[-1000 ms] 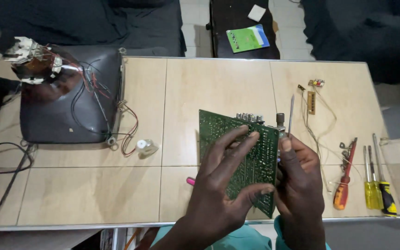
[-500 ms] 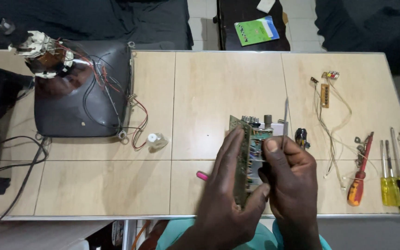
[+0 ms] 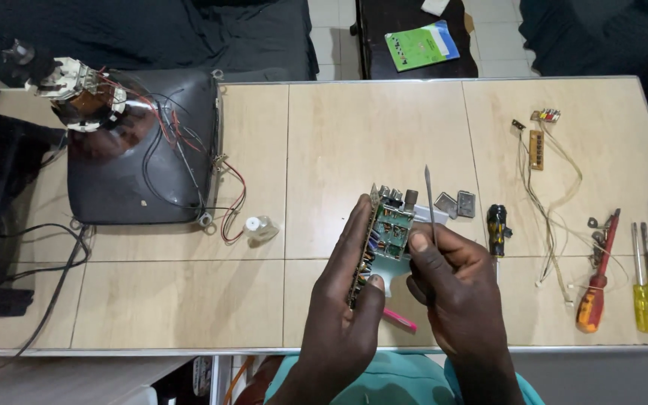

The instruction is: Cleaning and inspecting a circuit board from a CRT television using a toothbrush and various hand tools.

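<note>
My left hand (image 3: 343,296) grips a green circuit board (image 3: 385,229), held nearly edge-on above the table so its component side faces right. My right hand (image 3: 455,281) steadies the board's right side and also pinches a thin metal tool (image 3: 429,196) that points upward. Under the hands, a pink object (image 3: 400,321) lies on the table. Two small grey metal parts (image 3: 457,203) and a black-handled screwdriver (image 3: 496,229) rest just right of the board.
A picture tube (image 3: 140,150) with red and black wires lies face down at the left. Screwdrivers (image 3: 643,281) and a small wired board (image 3: 538,150) lie at the right. A green booklet (image 3: 419,45) sits on a dark stand beyond the tiled table (image 3: 369,127).
The circuit board has turned from flat-on, green side up, to nearly edge-on with its components showing. Both hands stayed on it; the view shifted slightly.
</note>
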